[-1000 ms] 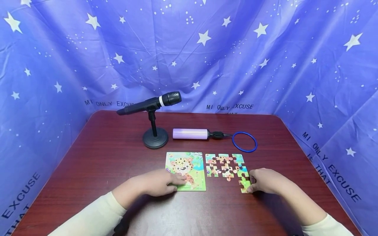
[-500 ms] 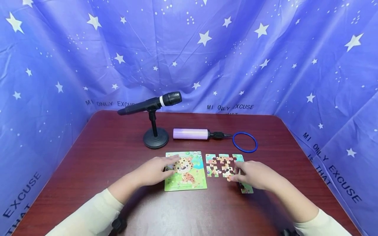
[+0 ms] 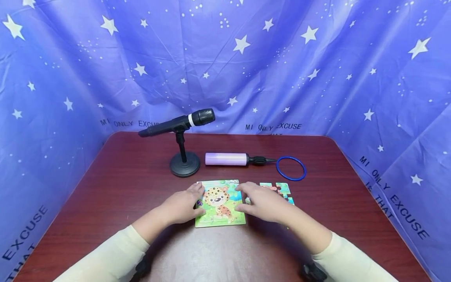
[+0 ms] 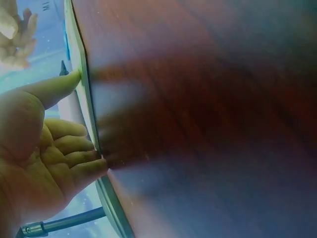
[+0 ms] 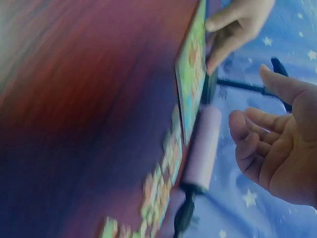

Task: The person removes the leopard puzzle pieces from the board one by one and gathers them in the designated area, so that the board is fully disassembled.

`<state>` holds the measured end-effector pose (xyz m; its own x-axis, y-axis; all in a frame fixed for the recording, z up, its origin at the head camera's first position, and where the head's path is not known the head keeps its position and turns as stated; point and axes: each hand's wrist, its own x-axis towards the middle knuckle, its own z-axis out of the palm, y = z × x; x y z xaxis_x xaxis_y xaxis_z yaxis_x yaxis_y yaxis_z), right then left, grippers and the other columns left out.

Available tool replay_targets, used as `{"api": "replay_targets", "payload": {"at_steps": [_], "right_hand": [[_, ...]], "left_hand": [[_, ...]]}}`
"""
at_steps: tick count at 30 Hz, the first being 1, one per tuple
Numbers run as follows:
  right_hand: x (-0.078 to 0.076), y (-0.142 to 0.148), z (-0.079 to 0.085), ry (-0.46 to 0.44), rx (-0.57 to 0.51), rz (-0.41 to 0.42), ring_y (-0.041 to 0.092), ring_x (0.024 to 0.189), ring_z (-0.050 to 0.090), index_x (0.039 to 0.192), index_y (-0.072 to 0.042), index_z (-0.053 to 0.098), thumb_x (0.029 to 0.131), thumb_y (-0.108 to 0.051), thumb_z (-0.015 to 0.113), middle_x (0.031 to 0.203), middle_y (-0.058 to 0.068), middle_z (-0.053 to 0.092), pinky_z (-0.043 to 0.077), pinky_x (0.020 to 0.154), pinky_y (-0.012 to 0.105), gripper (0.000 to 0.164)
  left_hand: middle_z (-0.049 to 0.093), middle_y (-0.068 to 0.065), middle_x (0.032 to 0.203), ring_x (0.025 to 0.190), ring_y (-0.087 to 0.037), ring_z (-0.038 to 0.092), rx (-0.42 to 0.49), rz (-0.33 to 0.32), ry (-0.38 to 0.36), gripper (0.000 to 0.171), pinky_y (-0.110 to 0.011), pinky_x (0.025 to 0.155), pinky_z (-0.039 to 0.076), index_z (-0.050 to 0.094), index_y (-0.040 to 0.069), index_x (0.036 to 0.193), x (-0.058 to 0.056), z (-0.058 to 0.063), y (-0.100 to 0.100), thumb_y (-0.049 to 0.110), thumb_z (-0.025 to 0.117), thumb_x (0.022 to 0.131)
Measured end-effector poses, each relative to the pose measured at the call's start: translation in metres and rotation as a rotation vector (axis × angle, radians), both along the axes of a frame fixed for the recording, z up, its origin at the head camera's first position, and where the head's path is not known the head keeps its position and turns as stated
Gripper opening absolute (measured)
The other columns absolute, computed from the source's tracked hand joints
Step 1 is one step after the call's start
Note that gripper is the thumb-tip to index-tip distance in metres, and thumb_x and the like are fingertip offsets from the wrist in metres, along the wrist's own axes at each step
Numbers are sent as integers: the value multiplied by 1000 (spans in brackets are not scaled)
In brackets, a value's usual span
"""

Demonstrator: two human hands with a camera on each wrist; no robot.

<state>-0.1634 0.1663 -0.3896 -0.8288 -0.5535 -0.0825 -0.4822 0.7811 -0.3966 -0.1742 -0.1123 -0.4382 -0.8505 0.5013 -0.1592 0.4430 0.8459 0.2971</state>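
Note:
A leopard picture puzzle board (image 3: 220, 201) lies flat on the table in the head view. At its left edge is my left hand (image 3: 181, 205); the right wrist view shows that hand's thumb and fingertips (image 5: 213, 67) touching the board (image 5: 190, 69). My right hand (image 3: 267, 201) is over the board's right edge, fingers loosely bent and apart. Nothing shows between them in the right wrist view, where the hand (image 5: 287, 144) is above the table. Loose jigsaw pieces (image 3: 283, 188) lie to the right of the board, partly hidden by my right hand.
Behind the board stands a black microphone (image 3: 179, 123) on a round-based stand (image 3: 184, 164). A lilac hand pump (image 3: 226, 159) lies behind the board, and its nozzle points at a blue ring (image 3: 291, 168). A starry blue curtain (image 3: 225, 58) surrounds the table (image 3: 134, 172).
From the pieces at the right, my right hand has moved left to the board's right edge. My left hand has drawn back from over the picture to the left edge.

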Motion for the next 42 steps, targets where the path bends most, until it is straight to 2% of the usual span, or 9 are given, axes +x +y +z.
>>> {"api": "replay_targets", "payload": {"at_steps": [6, 11, 15, 21, 29, 34, 42], "right_hand": [[-3, -30, -19, 6, 110, 56, 12, 86, 58, 135, -11, 54, 89, -49, 67, 108, 0, 60, 52, 75, 35, 61], [-4, -42, -35, 27, 183, 85, 11, 73, 51, 122, -12, 60, 86, -46, 71, 97, -2, 55, 49, 65, 30, 51], [-4, -48, -40, 58, 203, 92, 9, 75, 52, 109, -14, 62, 84, -42, 75, 94, -4, 56, 51, 69, 30, 40], [-4, -53, -40, 82, 196, 103, 8, 73, 49, 92, -19, 59, 82, -35, 78, 86, -9, 52, 47, 64, 28, 27], [-5, -55, -39, 54, 163, 97, 8, 69, 47, 90, -19, 55, 79, -34, 81, 83, -8, 48, 43, 60, 26, 32], [-5, -54, -41, 47, 141, 99, 8, 69, 46, 90, -20, 53, 80, -35, 80, 82, -9, 47, 42, 60, 25, 33], [-8, -48, -34, 39, 18, 125, 3, 65, 48, 84, -24, 54, 90, -29, 71, 74, -15, 52, 43, 59, 22, 18]], "left_hand": [[33, -17, 157, 148, -29, 28, -23, 10, -13, 73, -47, 115, 33, 48, 0, 144, 0, -1, 1, 45, 68, 89], [32, -16, 158, 148, -28, 27, -39, 6, -16, 73, -45, 116, 32, 47, 1, 144, -1, -2, 1, 46, 66, 90], [33, -17, 157, 147, -29, 28, -42, -5, -9, 73, -45, 116, 32, 47, 1, 144, -1, -1, 1, 46, 66, 90], [32, -18, 157, 147, -31, 29, -38, -12, -8, 72, -45, 116, 32, 47, -1, 144, 1, 0, 1, 44, 66, 91], [34, -20, 156, 146, -33, 30, -38, -7, -20, 71, -46, 115, 33, 48, -2, 143, 3, 7, 3, 41, 68, 90], [33, -19, 156, 146, -33, 30, -52, -6, -27, 71, -46, 115, 33, 47, -2, 143, 3, 7, 4, 41, 68, 90], [33, -19, 156, 146, -33, 29, -60, -5, -25, 71, -46, 116, 33, 47, -1, 144, 1, 5, 4, 41, 67, 91]]}}
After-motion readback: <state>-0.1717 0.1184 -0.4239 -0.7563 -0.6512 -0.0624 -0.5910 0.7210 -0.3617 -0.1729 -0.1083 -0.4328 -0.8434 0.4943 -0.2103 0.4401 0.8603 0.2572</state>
